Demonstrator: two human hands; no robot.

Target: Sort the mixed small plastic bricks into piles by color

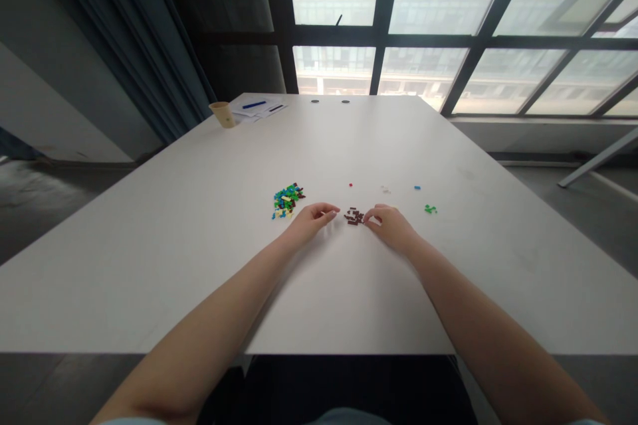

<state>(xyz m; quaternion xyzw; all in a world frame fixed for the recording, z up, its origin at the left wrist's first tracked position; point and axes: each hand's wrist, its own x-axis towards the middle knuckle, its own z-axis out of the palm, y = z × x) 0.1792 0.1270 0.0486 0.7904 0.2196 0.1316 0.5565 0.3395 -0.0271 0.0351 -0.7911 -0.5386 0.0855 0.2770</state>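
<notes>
My left hand rests on the white table, fingers curled, thumb and forefinger pinched together just left of a small heap of dark brown bricks. My right hand lies right of that heap, fingers bent, fingertips touching its edge. What either pinch holds is too small to see. A mixed pile of blue, green and yellow bricks sits beyond my left hand.
Loose pieces lie further out: a red one, a white one, a blue one and green ones. A paper cup and papers with a blue pen stand at the far left corner. Windows run behind the table.
</notes>
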